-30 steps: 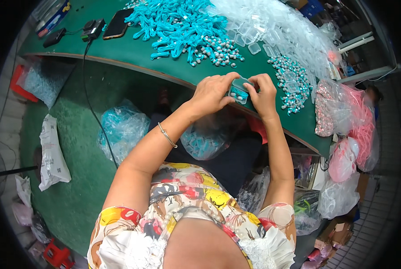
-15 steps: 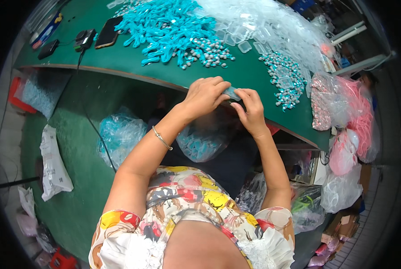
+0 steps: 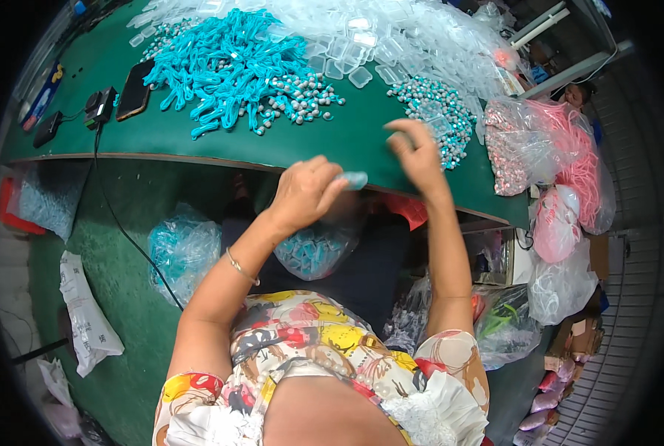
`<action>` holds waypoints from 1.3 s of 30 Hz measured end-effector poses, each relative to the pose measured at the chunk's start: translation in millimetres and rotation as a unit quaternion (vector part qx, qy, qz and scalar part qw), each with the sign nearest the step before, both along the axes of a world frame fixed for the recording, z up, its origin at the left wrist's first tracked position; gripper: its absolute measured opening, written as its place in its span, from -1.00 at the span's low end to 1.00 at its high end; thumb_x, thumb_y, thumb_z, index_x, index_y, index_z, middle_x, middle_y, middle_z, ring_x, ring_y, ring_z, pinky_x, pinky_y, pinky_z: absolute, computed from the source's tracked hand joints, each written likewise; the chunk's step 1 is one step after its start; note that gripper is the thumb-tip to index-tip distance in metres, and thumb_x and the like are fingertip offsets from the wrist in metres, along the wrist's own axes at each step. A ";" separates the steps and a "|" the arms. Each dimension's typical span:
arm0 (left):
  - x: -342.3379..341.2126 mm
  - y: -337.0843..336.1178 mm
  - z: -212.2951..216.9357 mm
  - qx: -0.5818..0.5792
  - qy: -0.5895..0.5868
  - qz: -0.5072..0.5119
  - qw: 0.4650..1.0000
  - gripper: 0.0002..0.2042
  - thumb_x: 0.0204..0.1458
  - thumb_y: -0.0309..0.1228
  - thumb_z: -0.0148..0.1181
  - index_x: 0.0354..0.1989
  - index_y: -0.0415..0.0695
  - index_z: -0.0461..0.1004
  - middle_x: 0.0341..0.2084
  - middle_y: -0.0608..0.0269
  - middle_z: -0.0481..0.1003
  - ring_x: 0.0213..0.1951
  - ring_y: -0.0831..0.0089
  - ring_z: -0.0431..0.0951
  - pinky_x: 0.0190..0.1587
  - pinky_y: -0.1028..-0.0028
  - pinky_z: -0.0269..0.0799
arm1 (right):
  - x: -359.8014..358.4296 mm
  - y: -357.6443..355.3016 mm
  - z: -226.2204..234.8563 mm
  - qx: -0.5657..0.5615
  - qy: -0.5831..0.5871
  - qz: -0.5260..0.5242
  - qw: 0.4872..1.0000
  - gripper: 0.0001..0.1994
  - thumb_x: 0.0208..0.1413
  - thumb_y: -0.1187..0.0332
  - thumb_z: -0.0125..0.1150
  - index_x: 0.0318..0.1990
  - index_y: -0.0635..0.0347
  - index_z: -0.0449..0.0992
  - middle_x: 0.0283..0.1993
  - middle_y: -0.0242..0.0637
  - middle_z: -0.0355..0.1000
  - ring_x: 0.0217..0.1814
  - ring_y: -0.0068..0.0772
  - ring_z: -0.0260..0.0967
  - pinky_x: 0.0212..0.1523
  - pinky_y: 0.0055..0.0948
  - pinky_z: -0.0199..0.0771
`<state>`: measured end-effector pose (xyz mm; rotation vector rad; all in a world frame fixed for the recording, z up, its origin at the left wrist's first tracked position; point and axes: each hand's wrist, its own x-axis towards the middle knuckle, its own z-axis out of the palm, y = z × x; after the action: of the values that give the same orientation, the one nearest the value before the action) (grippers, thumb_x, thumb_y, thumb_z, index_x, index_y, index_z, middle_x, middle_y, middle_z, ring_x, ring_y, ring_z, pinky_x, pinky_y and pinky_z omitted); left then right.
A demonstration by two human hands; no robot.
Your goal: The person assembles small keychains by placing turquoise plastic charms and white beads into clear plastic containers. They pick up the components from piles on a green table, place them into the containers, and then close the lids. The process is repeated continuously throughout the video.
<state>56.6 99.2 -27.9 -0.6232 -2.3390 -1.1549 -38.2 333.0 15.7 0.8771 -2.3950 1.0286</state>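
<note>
Fingers of the left hand (image 3: 304, 195) are curled together and pinch a small clear plastic case (image 3: 354, 179) with pale blue contents, held just over the near edge of the green table (image 3: 198, 137). A thin bracelet (image 3: 240, 267) circles the left wrist. Beside it, the right hand (image 3: 419, 154) is raised above the table edge, its fingers loosely bent and slightly parted; nothing can be made out between them, though the hand is blurred. The two hands are near each other but apart.

Farther back on the table lies a big heap of turquoise cords (image 3: 224, 67), with a scatter of small grey-and-blue beads (image 3: 302, 100) touching its right side. Behind those, a mound of empty clear plastic cases (image 3: 391, 37) runs along the far side. A second patch of beads (image 3: 439, 111) sits just beyond the right hand. At the table's left end rest a dark phone (image 3: 133, 91) and a black charger (image 3: 100, 106), whose cable (image 3: 116, 215) hangs down to the green floor.

Below the table, between the person's knees, a clear bag of filled blue cases (image 3: 313, 253) sits directly under the left hand. Another clear bag with blue contents (image 3: 183, 249) stands to its left. To the right of the table, bags of pink cords (image 3: 569, 160) are piled.
</note>
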 end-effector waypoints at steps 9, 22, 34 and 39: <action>30.9 21.1 -78.8 -0.204 -0.147 -0.077 0.965 -0.76 0.07 -0.20 0.22 -0.29 -0.14 0.54 -0.42 0.11 0.50 -0.34 0.08 0.56 -0.29 0.16 0.48 | -59.2 71.1 -8.2 0.306 -0.065 -0.372 0.874 -0.35 -0.18 -0.10 0.37 0.12 -0.07 0.50 0.10 -0.14 0.44 0.23 -0.01 0.30 0.14 0.18 0.13; -90.5 -10.3 -1.1 -0.137 0.140 0.219 0.956 -0.94 -0.09 -0.43 0.19 -0.44 -0.04 0.56 -0.42 0.28 0.46 -0.26 0.29 0.47 -0.27 0.25 0.28 | 30.0 -24.1 -14.2 0.223 -0.005 -0.269 0.937 -0.43 -0.20 -0.09 0.39 -0.04 -0.01 0.53 -0.16 -0.20 0.44 0.01 -0.10 0.36 0.13 0.06 0.12; -91.7 -5.8 -13.6 -0.184 0.108 0.182 0.960 -0.94 -0.08 -0.44 0.22 -0.40 -0.05 0.55 -0.45 0.26 0.49 -0.32 0.25 0.52 -0.32 0.21 0.29 | -5.8 -3.1 -20.5 0.127 0.044 -0.278 0.951 -0.80 -0.02 0.12 0.33 -0.31 -0.03 0.61 -0.42 -0.44 0.49 -0.21 -0.26 0.43 -0.06 -0.07 0.17; -93.4 1.7 -9.7 -0.172 0.078 0.196 0.962 -0.93 -0.11 -0.46 0.27 -0.42 -0.08 0.55 -0.47 0.19 0.49 -0.32 0.20 0.53 -0.33 0.17 0.33 | -41.4 34.8 -27.5 0.274 0.050 -0.338 0.899 -0.88 0.00 0.25 0.32 -0.31 -0.03 0.64 -0.33 -0.34 0.55 -0.14 -0.22 0.46 -0.05 -0.05 0.16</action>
<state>-36.8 100.9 -37.6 -0.3206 -2.3971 -0.5115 -79.6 367.8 -11.9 0.1734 -2.6191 0.0384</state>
